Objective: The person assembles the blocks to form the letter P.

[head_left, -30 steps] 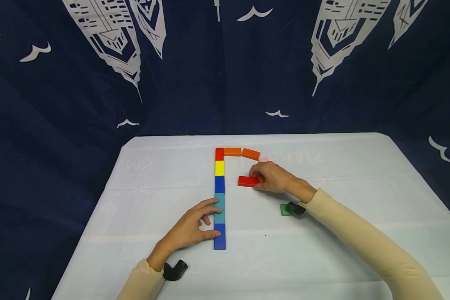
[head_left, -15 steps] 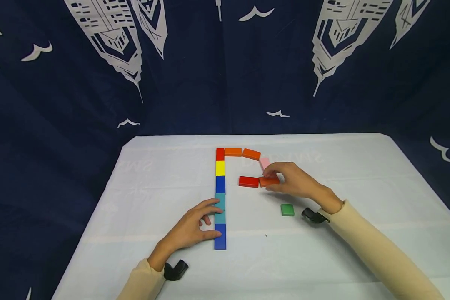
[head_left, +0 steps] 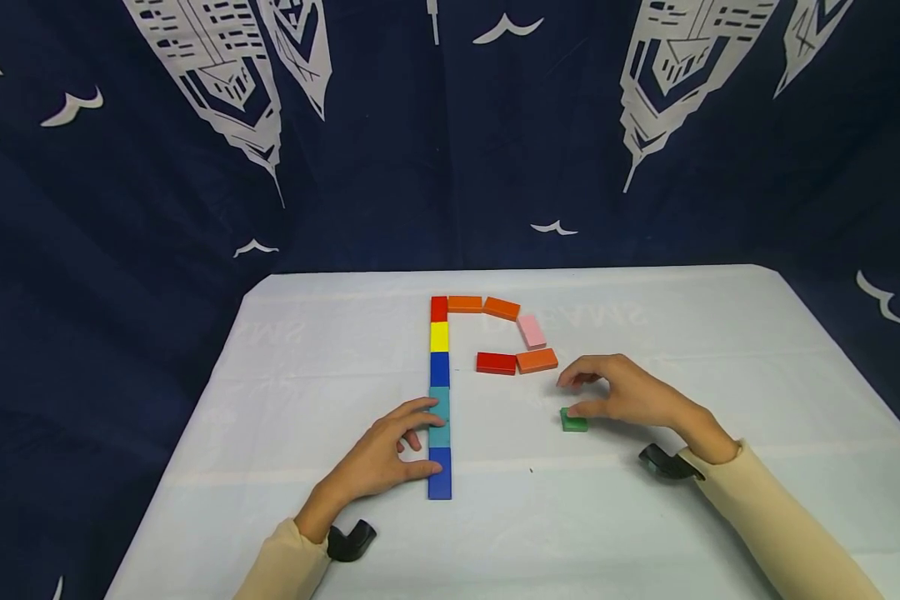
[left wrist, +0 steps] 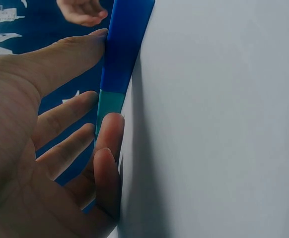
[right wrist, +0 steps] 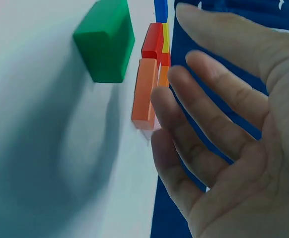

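My left hand point(head_left: 378, 452) rests against a straight column of coloured blocks, fingertips on the teal part point(head_left: 439, 435) and thumb at the dark blue block point(head_left: 440, 483) nearest me. In the left wrist view its fingers are spread beside the blue block point(left wrist: 124, 49). My right hand point(head_left: 633, 393) hovers over a green block point(head_left: 574, 424), thumb above it and fingers apart. The right wrist view shows a gap between that hand and the green block point(right wrist: 105, 44). Left of it, an orange block point(head_left: 537, 361) lies end to end with a red block point(head_left: 497, 363).
Further up the column come a blue block point(head_left: 439, 369), a yellow block point(head_left: 439, 337) and a red block point(head_left: 438, 309). From its top, two orange blocks point(head_left: 465, 305) and a pink block point(head_left: 532, 331) curve rightward on the white table point(head_left: 307, 367). A dark patterned cloth point(head_left: 390, 167) hangs behind.
My right hand first pulled back from the red block, then let go of the orange block beside it and moved right and toward me, over the green block. The left hand stayed put.
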Demonstrator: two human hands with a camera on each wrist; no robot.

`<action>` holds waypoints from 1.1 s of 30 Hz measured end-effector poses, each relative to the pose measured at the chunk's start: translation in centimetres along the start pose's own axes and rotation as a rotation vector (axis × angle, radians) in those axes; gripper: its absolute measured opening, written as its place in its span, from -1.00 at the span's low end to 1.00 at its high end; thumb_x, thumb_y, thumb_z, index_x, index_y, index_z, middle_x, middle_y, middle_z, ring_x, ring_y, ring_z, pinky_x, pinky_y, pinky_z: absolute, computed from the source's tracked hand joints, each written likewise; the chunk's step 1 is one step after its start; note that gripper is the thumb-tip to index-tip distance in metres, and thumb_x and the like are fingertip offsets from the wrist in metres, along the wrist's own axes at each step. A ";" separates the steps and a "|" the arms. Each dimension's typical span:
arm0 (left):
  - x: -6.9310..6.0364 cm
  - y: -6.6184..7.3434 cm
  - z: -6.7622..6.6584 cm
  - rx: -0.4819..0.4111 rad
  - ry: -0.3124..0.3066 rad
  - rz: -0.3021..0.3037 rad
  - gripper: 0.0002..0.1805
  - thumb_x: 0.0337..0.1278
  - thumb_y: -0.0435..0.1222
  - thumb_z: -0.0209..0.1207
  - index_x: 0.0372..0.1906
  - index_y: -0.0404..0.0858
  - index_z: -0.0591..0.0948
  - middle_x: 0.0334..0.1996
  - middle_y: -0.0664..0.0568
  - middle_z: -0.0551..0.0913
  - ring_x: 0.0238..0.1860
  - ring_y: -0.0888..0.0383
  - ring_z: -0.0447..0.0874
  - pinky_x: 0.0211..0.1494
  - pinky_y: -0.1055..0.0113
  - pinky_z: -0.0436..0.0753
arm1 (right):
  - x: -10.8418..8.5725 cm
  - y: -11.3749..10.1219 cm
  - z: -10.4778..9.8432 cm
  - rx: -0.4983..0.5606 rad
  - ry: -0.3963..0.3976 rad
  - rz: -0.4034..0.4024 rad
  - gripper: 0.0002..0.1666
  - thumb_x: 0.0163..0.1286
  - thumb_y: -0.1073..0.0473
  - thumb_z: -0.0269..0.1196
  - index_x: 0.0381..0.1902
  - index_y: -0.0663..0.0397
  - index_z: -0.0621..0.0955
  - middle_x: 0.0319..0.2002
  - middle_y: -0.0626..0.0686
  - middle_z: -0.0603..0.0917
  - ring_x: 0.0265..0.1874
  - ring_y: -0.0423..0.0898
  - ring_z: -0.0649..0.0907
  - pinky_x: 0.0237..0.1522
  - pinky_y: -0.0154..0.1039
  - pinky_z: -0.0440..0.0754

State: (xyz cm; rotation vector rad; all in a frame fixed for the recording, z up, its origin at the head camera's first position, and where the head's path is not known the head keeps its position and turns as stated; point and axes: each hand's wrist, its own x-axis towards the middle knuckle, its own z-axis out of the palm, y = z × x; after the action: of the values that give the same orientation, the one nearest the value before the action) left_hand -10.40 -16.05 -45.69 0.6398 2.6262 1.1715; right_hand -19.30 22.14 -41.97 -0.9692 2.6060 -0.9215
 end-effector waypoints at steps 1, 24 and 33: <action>0.0 0.0 0.0 -0.001 0.000 -0.001 -0.45 0.06 -0.13 0.47 0.19 -0.11 0.62 0.46 0.02 0.37 -0.25 0.27 0.53 -0.20 0.40 0.52 | -0.2 0.2 0.0 0.016 -0.015 -0.004 -0.54 0.15 0.01 0.53 -0.02 -0.01 0.68 -0.11 -0.07 0.73 -0.10 -0.06 0.66 0.07 -0.04 0.60; 0.0 -0.1 0.0 -0.025 0.010 0.009 -0.44 0.04 -0.13 0.47 0.19 -0.11 0.62 0.45 0.01 0.37 -0.25 0.26 0.53 -0.18 0.40 0.52 | -1.0 1.1 0.9 0.067 -0.136 -0.054 -0.55 0.17 0.18 0.50 0.03 0.01 0.66 -0.06 -0.08 0.72 -0.10 -0.11 0.64 0.02 -0.22 0.62; -0.1 0.0 0.0 -0.033 0.010 0.020 -0.44 0.05 -0.14 0.47 0.19 -0.12 0.62 0.45 -0.03 0.37 -0.26 0.24 0.53 -0.18 0.40 0.52 | -0.3 1.0 0.9 0.017 -0.101 -0.088 -0.59 0.17 0.23 0.49 0.00 -0.02 0.67 -0.11 -0.15 0.72 -0.15 -0.19 0.64 -0.02 -0.22 0.64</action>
State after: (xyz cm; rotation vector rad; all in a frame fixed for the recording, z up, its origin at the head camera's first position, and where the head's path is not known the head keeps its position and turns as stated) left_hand -10.36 -16.11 -45.68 0.6568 2.6091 1.2236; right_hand -19.26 22.45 -43.29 -1.1046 2.4854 -0.8890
